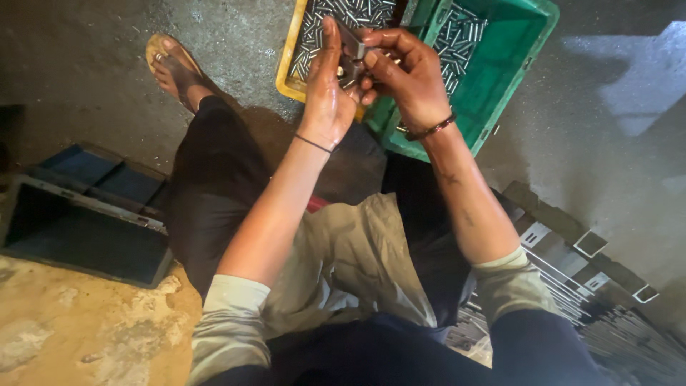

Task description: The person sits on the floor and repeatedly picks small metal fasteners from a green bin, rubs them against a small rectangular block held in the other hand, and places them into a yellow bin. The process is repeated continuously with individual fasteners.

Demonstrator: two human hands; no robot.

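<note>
Both hands meet at twelve o'clock: left hand (327,93) and right hand (404,75) pinch one small metal bracket (351,44) above a yellow tray (287,68) and green crate (500,78) of pins (343,13).

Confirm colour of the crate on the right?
Green crate, clearest in the head view, beside a yellow one.
</note>
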